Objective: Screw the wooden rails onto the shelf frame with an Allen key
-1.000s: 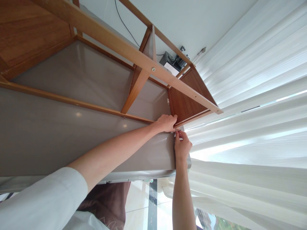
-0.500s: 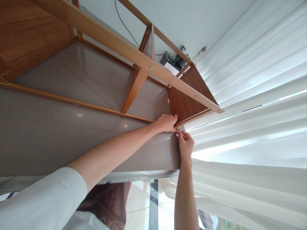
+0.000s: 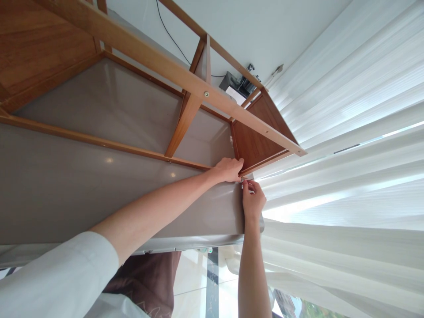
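Observation:
A wooden furniture frame [image 3: 185, 128], with rails, a middle divider and panelled ends, rests on a grey tabletop [image 3: 139, 190]. My left hand [image 3: 228, 169] is closed round the frame's lower rail at the near right corner, beside the reddish-brown end panel [image 3: 256, 132]. Just below that corner, my right hand [image 3: 254, 196] pinches a thin, dark bent tool that looks like a hex key [image 3: 243, 179]. Its tip is at the corner joint, where fingers and wood partly hide it. A bolt head [image 3: 206, 94] shows in the upper rail.
White curtains [image 3: 347, 185] hang close on the right, past the table's rounded edge. Behind the frame are a black device [image 3: 236, 86] and a dark cable [image 3: 168, 31] near the wall. Brown cloth [image 3: 149, 282] lies below the table edge.
My right hand has shifted slightly left, and its fingers have turned a little around the thin tool. The left hand keeps its hold on the corner. The whole view has drifted slightly.

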The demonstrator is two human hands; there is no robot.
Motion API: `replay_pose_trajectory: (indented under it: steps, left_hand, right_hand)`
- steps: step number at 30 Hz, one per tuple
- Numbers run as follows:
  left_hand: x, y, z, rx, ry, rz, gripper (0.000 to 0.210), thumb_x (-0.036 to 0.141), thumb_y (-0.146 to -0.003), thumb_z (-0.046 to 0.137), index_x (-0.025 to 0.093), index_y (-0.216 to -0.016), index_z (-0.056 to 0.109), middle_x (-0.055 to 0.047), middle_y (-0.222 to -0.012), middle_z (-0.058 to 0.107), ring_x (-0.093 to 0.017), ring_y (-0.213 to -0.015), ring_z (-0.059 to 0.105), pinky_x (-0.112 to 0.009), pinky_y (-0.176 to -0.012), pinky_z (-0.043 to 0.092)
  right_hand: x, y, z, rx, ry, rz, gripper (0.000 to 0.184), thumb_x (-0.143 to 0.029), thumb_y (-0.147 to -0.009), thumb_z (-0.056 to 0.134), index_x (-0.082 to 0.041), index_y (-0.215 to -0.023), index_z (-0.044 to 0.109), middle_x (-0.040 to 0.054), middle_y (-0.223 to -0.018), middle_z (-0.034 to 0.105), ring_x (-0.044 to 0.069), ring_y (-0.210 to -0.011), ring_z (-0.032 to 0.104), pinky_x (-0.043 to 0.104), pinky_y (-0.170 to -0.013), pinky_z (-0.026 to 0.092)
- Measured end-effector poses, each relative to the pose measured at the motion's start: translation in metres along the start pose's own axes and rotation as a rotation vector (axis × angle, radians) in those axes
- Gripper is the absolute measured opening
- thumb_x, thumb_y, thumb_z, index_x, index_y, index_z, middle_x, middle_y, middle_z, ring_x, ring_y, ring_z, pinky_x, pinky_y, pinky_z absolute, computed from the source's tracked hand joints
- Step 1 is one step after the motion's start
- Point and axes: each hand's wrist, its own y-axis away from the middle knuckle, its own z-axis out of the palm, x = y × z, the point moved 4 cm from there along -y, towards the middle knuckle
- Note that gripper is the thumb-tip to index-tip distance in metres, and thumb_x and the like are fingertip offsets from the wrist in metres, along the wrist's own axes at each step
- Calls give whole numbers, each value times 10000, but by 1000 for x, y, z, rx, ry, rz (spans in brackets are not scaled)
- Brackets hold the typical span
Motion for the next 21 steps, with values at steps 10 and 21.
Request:
replay_pose_trajectory:
  steps: [10, 21]
  left_hand:
    - [-1, 0, 0, -11, 15, -5, 533, 540, -830, 594, 171, -1199, 482, -146, -1112, 689, -318, -1006, 673, -386, -815, 522]
    - [0, 1, -1, 0, 16, 5, 539, 570, -837, 565, 164, -1183, 483, -149, -1111, 691, -318, -994, 677, -390, -799, 528]
  right_hand:
    - [-5, 5, 3, 11, 164, -156, 373, -509, -923, 458, -219, -976, 687, 46, -880, 736, 212, -766, 647, 305, -730, 403]
    - [-4, 5, 5, -9, 168, -179, 375, -502, -932, 457, -211, -978, 689, 60, -906, 731, 204, -730, 622, 307, -719, 398]
